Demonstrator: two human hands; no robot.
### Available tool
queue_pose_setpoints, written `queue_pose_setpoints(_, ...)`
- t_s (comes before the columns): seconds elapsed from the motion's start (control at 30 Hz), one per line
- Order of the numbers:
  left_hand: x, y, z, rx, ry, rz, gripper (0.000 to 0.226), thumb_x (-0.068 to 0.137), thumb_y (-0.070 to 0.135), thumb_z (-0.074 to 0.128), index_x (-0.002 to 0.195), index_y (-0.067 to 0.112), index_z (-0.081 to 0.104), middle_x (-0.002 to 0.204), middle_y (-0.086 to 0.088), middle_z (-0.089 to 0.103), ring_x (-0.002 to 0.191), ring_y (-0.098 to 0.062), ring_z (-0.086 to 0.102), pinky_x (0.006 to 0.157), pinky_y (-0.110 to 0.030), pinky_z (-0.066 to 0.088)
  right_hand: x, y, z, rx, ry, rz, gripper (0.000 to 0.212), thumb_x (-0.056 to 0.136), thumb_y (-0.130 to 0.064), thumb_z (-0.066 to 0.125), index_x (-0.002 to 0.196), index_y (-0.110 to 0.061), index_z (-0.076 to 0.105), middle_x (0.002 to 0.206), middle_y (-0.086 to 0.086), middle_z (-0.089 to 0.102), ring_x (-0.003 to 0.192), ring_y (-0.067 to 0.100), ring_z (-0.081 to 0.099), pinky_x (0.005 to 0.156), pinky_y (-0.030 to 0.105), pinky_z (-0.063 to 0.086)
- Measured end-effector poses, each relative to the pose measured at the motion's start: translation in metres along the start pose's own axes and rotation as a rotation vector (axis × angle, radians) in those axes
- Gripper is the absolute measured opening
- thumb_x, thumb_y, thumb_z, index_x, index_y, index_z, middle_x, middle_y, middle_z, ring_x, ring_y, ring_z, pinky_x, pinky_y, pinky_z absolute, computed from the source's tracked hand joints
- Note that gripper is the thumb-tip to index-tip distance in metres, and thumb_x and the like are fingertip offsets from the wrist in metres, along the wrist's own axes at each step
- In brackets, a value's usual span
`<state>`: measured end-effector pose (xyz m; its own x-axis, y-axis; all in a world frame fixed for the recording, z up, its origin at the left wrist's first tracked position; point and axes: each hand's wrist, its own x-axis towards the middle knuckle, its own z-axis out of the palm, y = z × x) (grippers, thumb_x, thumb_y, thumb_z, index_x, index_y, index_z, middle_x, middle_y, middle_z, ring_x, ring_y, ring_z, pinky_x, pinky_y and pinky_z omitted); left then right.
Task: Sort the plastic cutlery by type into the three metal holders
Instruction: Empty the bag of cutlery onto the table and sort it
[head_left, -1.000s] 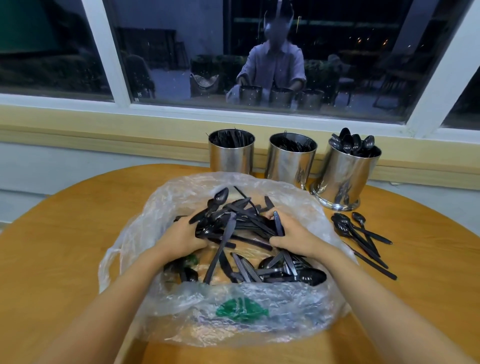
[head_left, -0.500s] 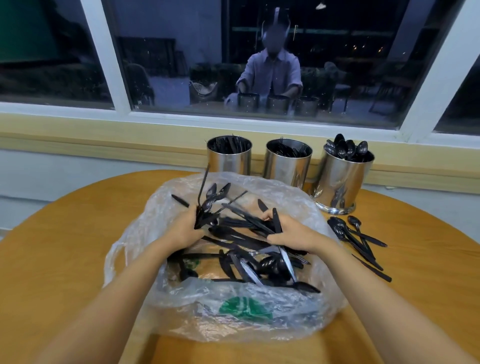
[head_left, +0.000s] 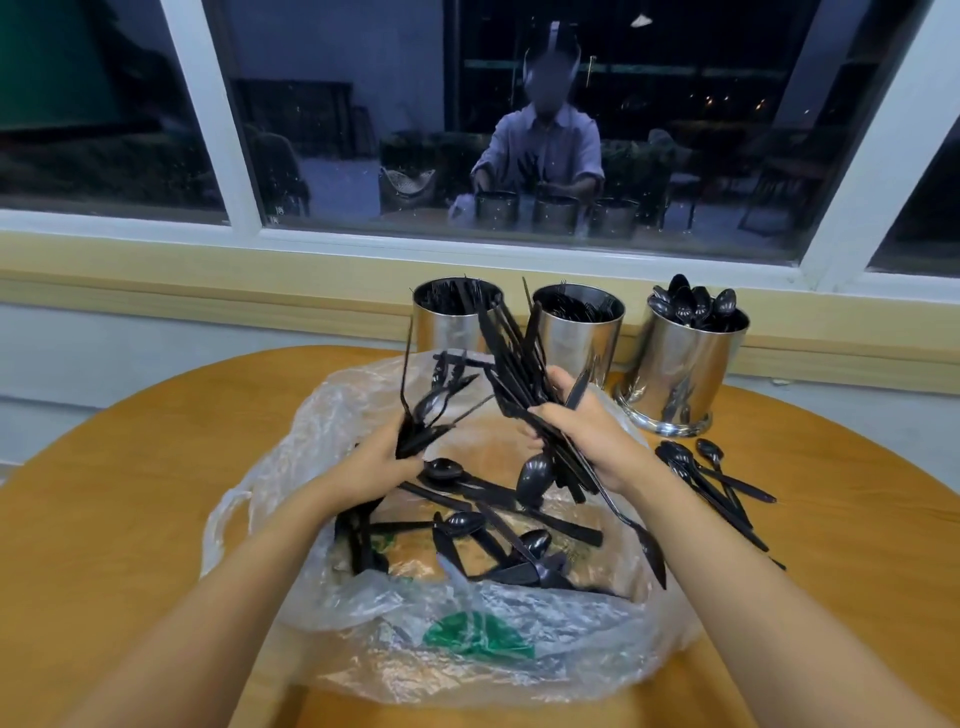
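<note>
Now, head view, line by line:

Left hand (head_left: 382, 462): raised over the bag, fingers closed around a small bunch (head_left: 423, 410) of black cutlery whose ends fan up and away; at least one spoon shows in it.

Right hand (head_left: 587, 434): raised over the far right part of the bag, closed on a thick bundle (head_left: 519, 374) of long black pieces. The bundle slants from the palm up toward the left and middle holders; a spoon bowl and a fork hang from its lower end.

Bag (head_left: 467, 654): clear plastic with a green print, open and spread on the table; both forearms reach in over its near rim.

Loose cutlery (head_left: 483, 525): black spoons, knives and forks tangled on the bag's floor, below both hands.

Left holder (head_left: 447, 327): upright at the far edge of the table, holding dark cutlery; type too dim to tell.

Middle holder (head_left: 576, 338): upright just right of it, fork tines at the rim.

Right holder (head_left: 691, 364): upright, flared base, packed with spoons, bowls up.

Spoons (head_left: 711, 478): a small group lying on the table, right of the bag and in front of the right holder.

Table (head_left: 104, 493): round, wooden, set by a wall under a window.

Window (head_left: 519, 130): dark, reflecting the person and the three holders.
</note>
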<state>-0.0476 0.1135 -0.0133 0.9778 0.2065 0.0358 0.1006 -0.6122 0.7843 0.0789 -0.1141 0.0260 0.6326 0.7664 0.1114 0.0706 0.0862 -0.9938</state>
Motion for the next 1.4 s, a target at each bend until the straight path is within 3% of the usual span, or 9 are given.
queue_pose_setpoints(0.13, 0.008, 0.018, -0.007, -0.087, 0.094, 0.003, 0.037, 0.092, -0.004, 0.054, 0.115, 0.023, 0.042, 0.091, -0.007, 0.047, 0.08, -0.02, 0.047, 0.073, -0.036, 0.04, 0.01, -0.012, 0.002, 0.078, 0.013, 0.017, 0.032, 0.094, 0.003, 0.049, 0.125, -0.003, 0.047, 0.079, 0.017, 0.046, 0.064, 0.019, 0.045, 0.058, 0.029, 0.04)
queue_pose_setpoints(0.23, 0.018, 0.031, -0.009, -0.054, 0.12, -0.035, 0.047, 0.092, -0.004, 0.052, 0.131, 0.015, 0.035, 0.091, -0.011, 0.047, 0.075, -0.021, 0.046, 0.067, -0.036, 0.038, 0.012, -0.018, -0.003, 0.006, 0.045, 0.029, 0.033, 0.087, -0.005, 0.054, 0.12, -0.008, 0.05, 0.074, 0.01, 0.052, 0.066, 0.018, 0.048, 0.062, 0.031, 0.039)
queue_pose_setpoints(0.4, 0.026, 0.036, -0.014, 0.002, 0.119, -0.082, 0.038, 0.091, -0.002, 0.053, 0.124, 0.009, 0.038, 0.091, -0.009, 0.046, 0.078, -0.023, 0.045, 0.067, -0.035, 0.037, -0.002, -0.031, -0.029, 0.136, 0.143, -0.008, 0.026, 0.098, 0.0, 0.045, 0.122, -0.007, 0.051, 0.068, -0.001, 0.055, 0.061, 0.014, 0.048, 0.059, 0.024, 0.043)
queue_pose_setpoints(0.6, 0.041, 0.094, -0.005, -0.078, 0.146, 0.053, 0.042, 0.095, -0.001, 0.052, 0.13, 0.017, 0.036, 0.101, -0.005, 0.052, 0.088, -0.018, 0.05, 0.068, -0.02, 0.039, -0.019, -0.044, -0.062, 0.165, 0.307, -0.001, 0.021, 0.096, -0.005, 0.051, 0.115, -0.014, 0.056, 0.068, 0.001, 0.057, 0.062, 0.016, 0.052, 0.06, 0.028, 0.041)
queue_pose_setpoints(0.87, 0.078, 0.187, 0.034, -0.237, 0.189, 0.12, 0.027, 0.093, 0.003, 0.054, 0.115, 0.013, 0.041, 0.094, -0.002, 0.053, 0.082, -0.014, 0.05, 0.071, -0.025, 0.042, -0.062, -0.062, -0.108, 0.075, 0.462, 0.029, 0.024, 0.094, -0.005, 0.052, 0.117, -0.01, 0.052, 0.074, 0.008, 0.054, 0.063, 0.017, 0.051, 0.055, 0.029, 0.043)
queue_pose_setpoints(0.97, 0.098, 0.212, 0.071, -0.407, 0.078, 0.007, 0.024, 0.089, 0.005, 0.056, 0.111, 0.008, 0.046, 0.084, -0.004, 0.05, 0.079, -0.019, 0.051, 0.077, -0.034, 0.048, -0.081, -0.058, -0.133, -0.073, 0.533, 0.066, 0.023, 0.091, -0.006, 0.058, 0.113, -0.012, 0.053, 0.07, 0.004, 0.058, 0.061, 0.017, 0.053, 0.056, 0.03, 0.043)
queue_pose_setpoints(1.07, 0.109, 0.231, 0.123, -0.553, -0.079, -0.143, 0.014, 0.085, -0.001, 0.055, 0.089, 0.007, 0.045, 0.074, -0.008, 0.045, 0.065, -0.02, 0.048, 0.057, -0.029, 0.043, -0.105, -0.042, -0.16, -0.215, 0.601, 0.164, 0.027, 0.091, -0.008, 0.058, 0.117, -0.014, 0.051, 0.083, 0.006, 0.063, 0.071, 0.019, 0.06, 0.062, 0.029, 0.045)
queue_pose_setpoints(1.23, 0.109, 0.22, 0.208, -0.639, -0.262, -0.461, 0.021, 0.089, -0.006, 0.052, 0.103, 0.004, 0.04, 0.073, -0.007, 0.041, 0.06, -0.019, 0.042, 0.053, -0.031, 0.04, -0.144, 0.0, -0.198, -0.434, 0.72, 0.355, 0.025, 0.091, -0.006, 0.058, 0.114, -0.01, 0.052, 0.084, 0.0, 0.056, 0.082, 0.02, 0.054, 0.067, 0.031, 0.041)
queue_pose_setpoints(1.4, 0.103, 0.198, 0.258, -0.559, -0.243, -0.583, 0.037, 0.091, 0.003, 0.064, 0.119, 0.003, 0.041, 0.095, -0.017, 0.056, 0.089, -0.028, 0.061, 0.085, -0.042, 0.055, -0.16, 0.043, -0.224, -0.668, 0.695, 0.469, 0.035, 0.087, -0.004, 0.064, 0.118, -0.001, 0.047, 0.101, 0.008, 0.053, 0.095, 0.024, 0.049, 0.071, 0.03, 0.039)
